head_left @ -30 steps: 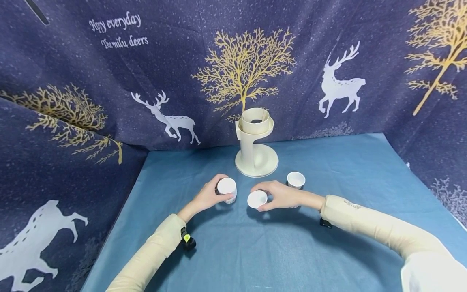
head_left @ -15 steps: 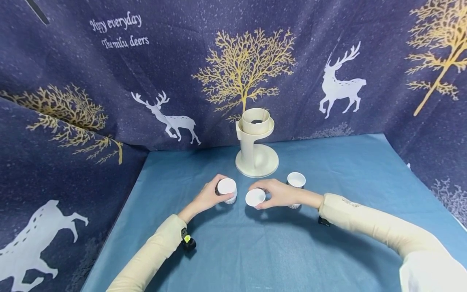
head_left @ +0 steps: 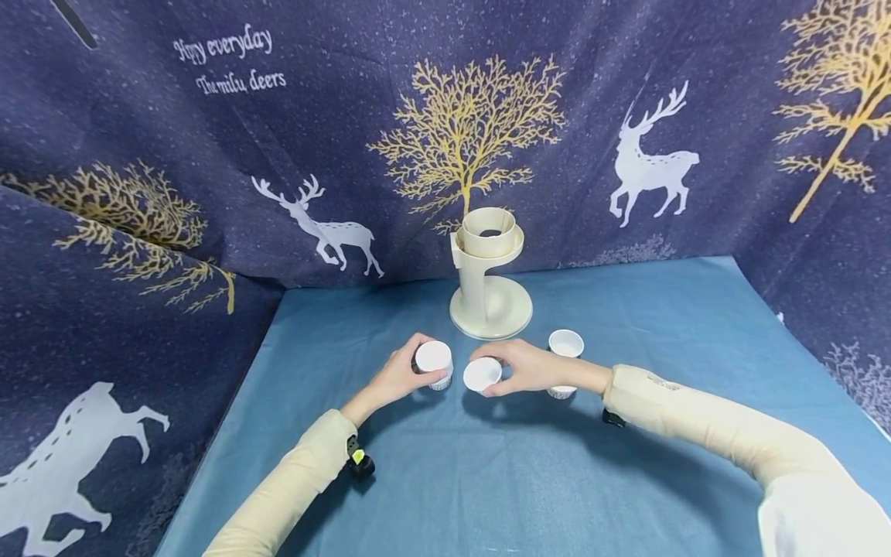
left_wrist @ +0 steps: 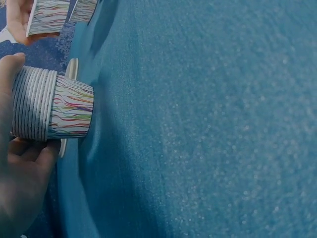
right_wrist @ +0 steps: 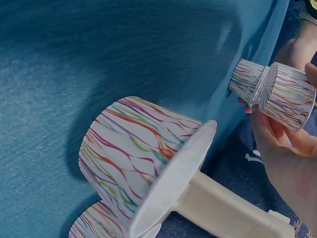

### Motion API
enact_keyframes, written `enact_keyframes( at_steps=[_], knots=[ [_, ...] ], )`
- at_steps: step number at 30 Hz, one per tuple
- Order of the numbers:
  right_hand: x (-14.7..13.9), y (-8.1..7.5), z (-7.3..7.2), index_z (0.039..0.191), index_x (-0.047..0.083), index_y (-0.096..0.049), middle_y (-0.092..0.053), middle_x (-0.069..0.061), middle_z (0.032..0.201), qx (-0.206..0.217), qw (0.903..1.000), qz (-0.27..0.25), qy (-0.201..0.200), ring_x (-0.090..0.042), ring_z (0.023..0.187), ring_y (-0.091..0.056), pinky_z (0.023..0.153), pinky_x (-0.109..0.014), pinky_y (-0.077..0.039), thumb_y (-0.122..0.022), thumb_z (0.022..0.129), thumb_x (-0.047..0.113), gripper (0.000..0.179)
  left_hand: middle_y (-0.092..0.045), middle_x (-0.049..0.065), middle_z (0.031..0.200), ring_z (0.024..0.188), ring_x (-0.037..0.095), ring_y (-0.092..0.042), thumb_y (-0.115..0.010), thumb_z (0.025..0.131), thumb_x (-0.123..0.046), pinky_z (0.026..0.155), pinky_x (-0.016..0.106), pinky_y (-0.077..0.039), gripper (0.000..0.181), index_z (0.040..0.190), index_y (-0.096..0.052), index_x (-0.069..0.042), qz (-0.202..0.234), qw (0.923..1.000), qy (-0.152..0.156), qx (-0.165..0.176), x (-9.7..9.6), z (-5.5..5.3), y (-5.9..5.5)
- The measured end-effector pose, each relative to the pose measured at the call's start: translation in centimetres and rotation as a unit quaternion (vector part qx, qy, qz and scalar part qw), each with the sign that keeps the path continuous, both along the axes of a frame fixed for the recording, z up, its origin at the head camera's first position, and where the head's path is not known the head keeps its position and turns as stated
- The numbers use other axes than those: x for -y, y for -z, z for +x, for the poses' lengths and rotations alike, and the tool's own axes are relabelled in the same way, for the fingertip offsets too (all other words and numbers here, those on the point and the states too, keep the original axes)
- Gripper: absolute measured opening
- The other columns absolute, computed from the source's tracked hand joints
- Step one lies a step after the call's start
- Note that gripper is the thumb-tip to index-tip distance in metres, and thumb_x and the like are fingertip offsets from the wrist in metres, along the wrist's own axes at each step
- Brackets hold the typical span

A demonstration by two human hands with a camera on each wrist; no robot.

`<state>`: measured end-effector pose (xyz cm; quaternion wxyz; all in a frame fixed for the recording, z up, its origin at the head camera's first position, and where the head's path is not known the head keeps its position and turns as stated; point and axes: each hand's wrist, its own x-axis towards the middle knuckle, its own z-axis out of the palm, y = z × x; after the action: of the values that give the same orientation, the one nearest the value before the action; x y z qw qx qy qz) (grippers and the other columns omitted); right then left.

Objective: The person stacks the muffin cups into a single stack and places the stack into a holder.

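Observation:
My left hand grips a stack of paper cups upright, close over the blue cloth. Several stacked rims and one striped cup wall show on the stack in the left wrist view. A single paper cup is held by its sides between thumb and fingers of my right hand, just right of the stack. Its colourful wavy stripes show on the cup in the right wrist view. Right of that hand stands another paper cup; a further cup is partly hidden under my right wrist.
Behind the hands stands a cream stand with a round base and a ring-shaped top. Blue cloth covers the table. A dark curtain printed with deer and trees hangs along the back and sides.
My right hand has moved slightly left with its cup, closer to the stack. More of the cup under my right wrist shows now. My left hand stays in place.

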<state>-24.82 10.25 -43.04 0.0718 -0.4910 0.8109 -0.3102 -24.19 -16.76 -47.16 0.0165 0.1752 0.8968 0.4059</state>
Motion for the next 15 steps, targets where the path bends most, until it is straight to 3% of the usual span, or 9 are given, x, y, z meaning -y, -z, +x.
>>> enact_keyframes(
  at_steps=[6,15],
  knots=[
    [0.34,-0.22,-0.31,0.117,0.013,-0.055,-0.060,0.004,0.110,0.037,0.9992,-0.013,-0.003,-0.015,0.099,-0.058,0.081,-0.032,-0.051,-0.071,0.079,0.033,0.046,-0.061,-0.002,0.111,0.100,0.014,-0.059,-0.075,0.073,-0.041,0.083,0.035,-0.046,0.051,0.113,-0.049,-0.025,0.003,1.0000,0.001,-0.008,0.03,-0.15,0.11],
    [0.68,-0.31,-0.61,0.116,0.018,-0.055,-0.059,0.007,0.108,0.047,0.9986,-0.023,0.000,-0.010,0.097,-0.057,0.082,-0.028,-0.051,-0.070,0.079,0.035,0.043,-0.061,-0.001,0.110,0.099,0.014,-0.059,-0.074,0.073,-0.041,0.082,0.035,-0.046,0.051,0.114,-0.048,-0.025,0.000,1.0000,0.001,-0.005,0.08,-0.10,0.24]
  ],
)
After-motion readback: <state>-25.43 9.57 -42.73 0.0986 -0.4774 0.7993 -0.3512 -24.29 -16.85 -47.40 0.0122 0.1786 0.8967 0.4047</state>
